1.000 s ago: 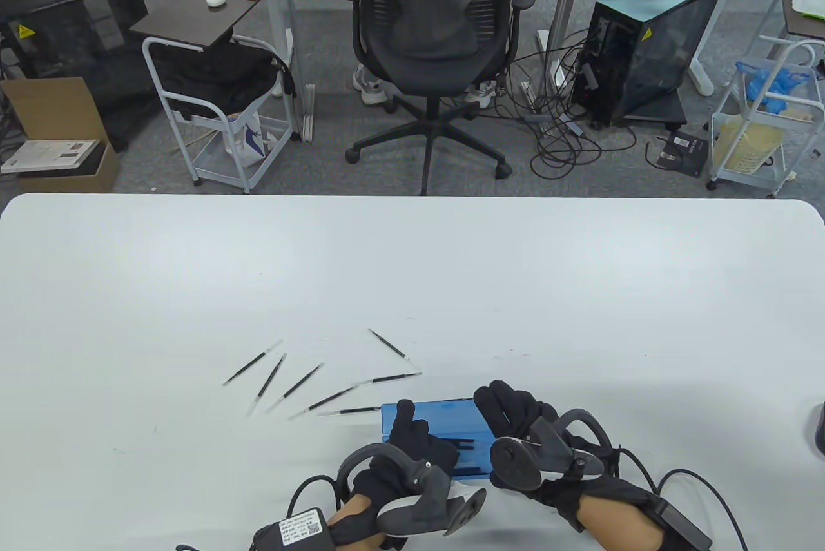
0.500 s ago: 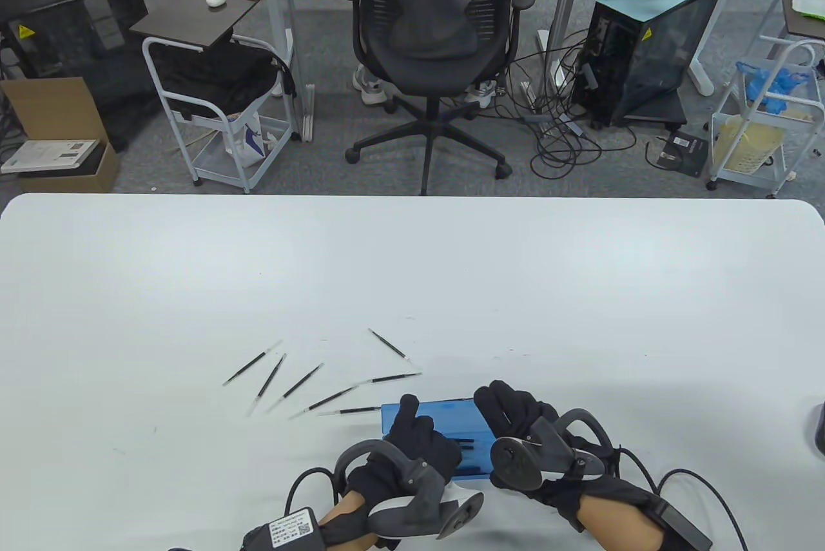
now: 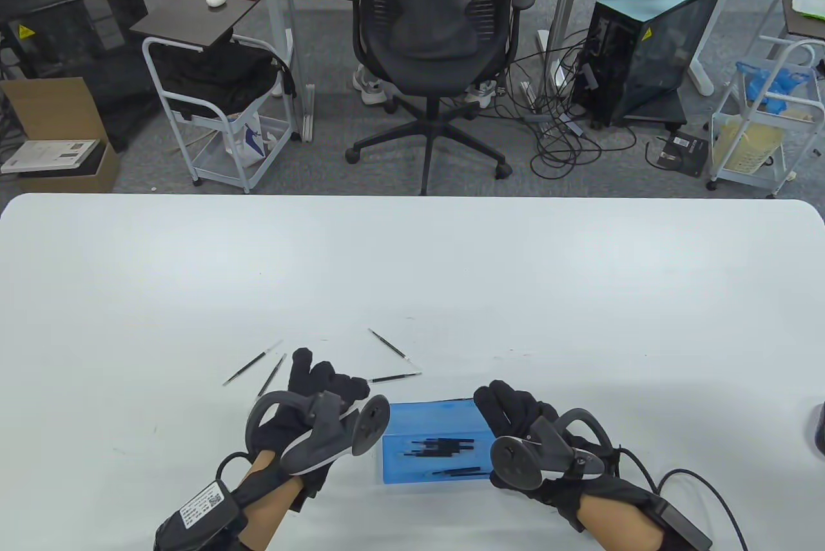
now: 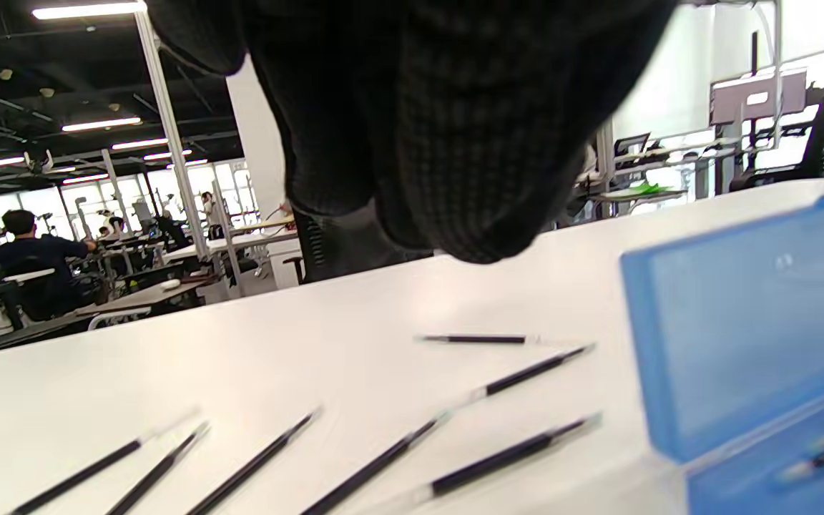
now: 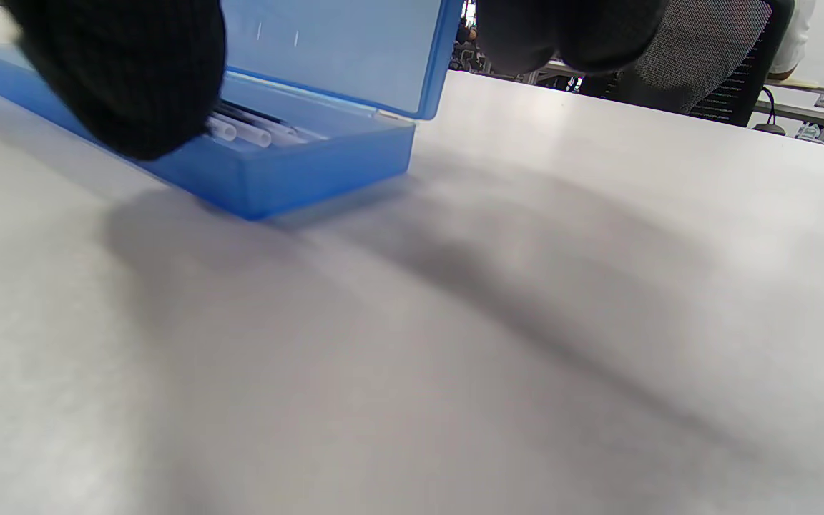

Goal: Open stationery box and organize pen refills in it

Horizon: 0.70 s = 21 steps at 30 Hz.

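At the near edge of the white bench (image 3: 412, 267), I have the blue stationery box (image 3: 432, 451) standing open, its lid propped up along the far side, with several pen refills (image 3: 445, 446) already lying in the tray. My right hand (image 3: 515, 415) rests at the box's right end, fingers against the lid and tray; whether they actually clasp it I cannot tell. My left hand (image 3: 322, 386) hovers with relaxed fingers, carrying nothing, over the loose refills (image 4: 512, 454) scattered on the bench just left of the box. I judge the job to be mid-collection: the box is open, part filled, and the next move calls for pinching one thin, roll-prone refill cleanly off the flat surface, then laying it parallel with those in the tray.
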Motion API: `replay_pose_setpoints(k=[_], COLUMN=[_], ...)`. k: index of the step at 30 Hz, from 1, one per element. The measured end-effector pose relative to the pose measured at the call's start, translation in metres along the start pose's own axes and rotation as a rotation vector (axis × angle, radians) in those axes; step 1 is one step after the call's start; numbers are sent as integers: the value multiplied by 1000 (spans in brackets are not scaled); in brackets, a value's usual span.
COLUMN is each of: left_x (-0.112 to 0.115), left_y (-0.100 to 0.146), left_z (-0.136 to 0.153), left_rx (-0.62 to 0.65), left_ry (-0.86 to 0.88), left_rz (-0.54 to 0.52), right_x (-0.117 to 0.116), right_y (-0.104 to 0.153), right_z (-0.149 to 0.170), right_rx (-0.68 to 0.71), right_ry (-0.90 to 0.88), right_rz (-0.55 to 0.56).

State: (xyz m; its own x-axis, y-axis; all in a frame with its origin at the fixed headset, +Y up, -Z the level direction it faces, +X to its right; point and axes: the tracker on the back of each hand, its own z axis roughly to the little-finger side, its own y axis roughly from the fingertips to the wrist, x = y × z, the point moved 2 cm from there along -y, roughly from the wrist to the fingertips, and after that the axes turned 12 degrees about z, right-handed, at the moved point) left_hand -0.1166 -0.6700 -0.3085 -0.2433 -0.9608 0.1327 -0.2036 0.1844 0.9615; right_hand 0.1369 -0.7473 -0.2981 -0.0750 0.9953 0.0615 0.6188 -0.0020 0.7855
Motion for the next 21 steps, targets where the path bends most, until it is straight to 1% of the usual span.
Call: replay_pose_setpoints(k=[3, 5, 9, 12, 14, 21], left_x=[21, 36, 51, 55, 57, 65], left_y=[-12, -22, -36, -41, -44, -52], left_z=[1, -1, -5, -7, -9, -16], left_rx=[-2, 6, 20, 13, 31, 32], left_ry=[1, -41, -77, -86, -93, -143], left_rz=[38, 54, 68, 69, 63, 89], right_x=[0, 0, 0, 0, 0, -1], right_y=[0, 0, 0, 0, 0, 0], right_z=[0, 0, 0, 0, 0, 1], right_rx=[0, -1, -1, 0, 0, 1], right_ry=[-3, -1, -2, -4, -6, -7], right_rz=[-1, -2, -3, -3, -4, -5])
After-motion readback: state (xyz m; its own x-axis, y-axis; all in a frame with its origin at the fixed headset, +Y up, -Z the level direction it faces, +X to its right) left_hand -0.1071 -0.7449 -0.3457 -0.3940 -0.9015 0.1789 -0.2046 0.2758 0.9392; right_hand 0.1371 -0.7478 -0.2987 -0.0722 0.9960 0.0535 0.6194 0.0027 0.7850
